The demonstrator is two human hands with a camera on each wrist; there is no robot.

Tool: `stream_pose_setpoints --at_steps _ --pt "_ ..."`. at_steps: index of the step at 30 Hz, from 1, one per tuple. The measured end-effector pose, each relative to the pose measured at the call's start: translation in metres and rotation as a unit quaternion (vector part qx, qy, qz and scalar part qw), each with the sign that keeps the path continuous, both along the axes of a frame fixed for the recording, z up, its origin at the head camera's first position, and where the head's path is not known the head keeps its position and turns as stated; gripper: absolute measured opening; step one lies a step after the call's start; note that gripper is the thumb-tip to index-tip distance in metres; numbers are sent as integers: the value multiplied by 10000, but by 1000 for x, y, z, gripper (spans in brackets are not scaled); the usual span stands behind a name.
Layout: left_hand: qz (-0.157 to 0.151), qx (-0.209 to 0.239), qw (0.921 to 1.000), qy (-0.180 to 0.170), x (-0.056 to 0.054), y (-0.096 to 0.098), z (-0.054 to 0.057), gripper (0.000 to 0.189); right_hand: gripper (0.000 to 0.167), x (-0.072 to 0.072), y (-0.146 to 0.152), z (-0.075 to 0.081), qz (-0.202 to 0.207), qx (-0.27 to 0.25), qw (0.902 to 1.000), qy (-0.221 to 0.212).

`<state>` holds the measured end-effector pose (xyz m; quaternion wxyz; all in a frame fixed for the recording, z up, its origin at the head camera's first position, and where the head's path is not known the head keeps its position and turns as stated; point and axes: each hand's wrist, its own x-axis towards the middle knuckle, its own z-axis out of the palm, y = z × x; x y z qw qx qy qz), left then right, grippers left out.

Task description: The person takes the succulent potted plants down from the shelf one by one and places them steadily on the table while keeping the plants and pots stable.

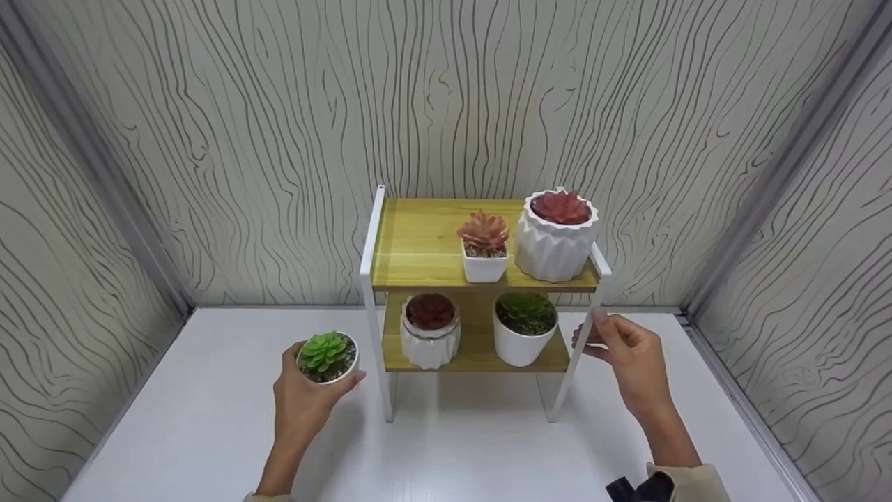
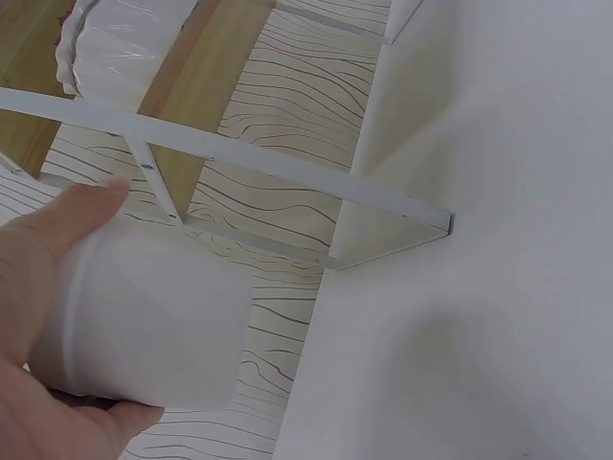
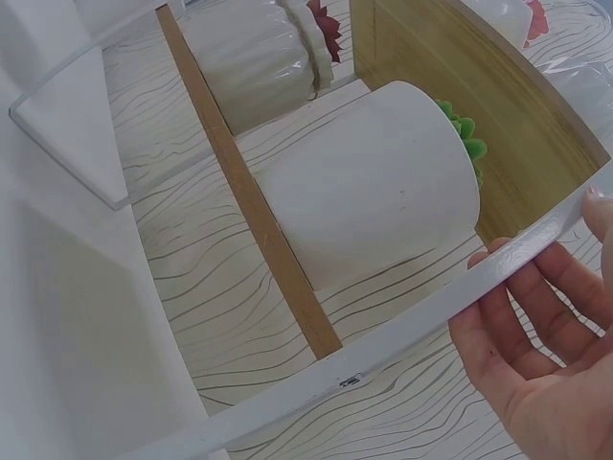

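- You have bare room on the left half of the top shelf (image 1: 411, 240).
- Two pots (image 1: 430, 329) fill the lower shelf (image 1: 481, 348).
- The white frame (image 1: 373, 328) blocks both sides.

Shelf rack (image 1: 390, 279) at table (image 1: 209, 432) twelve o'clock. Four pots on it; fifth pot (image 1: 327, 357) at its nine o'clock, in left hand (image 1: 303, 401).

white table (image 1: 460, 446), wood-grain walls (image 1: 279, 139)
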<state>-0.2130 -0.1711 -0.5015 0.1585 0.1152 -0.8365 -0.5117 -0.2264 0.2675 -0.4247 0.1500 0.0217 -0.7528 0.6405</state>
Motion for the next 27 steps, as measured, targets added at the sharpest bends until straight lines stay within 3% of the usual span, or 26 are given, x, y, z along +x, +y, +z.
stream_pose_setpoints --at_steps 27 --pt "-45 136 9998 127 -26 7 -28 112 38 0 -1 1 12 -85 10000 -47"
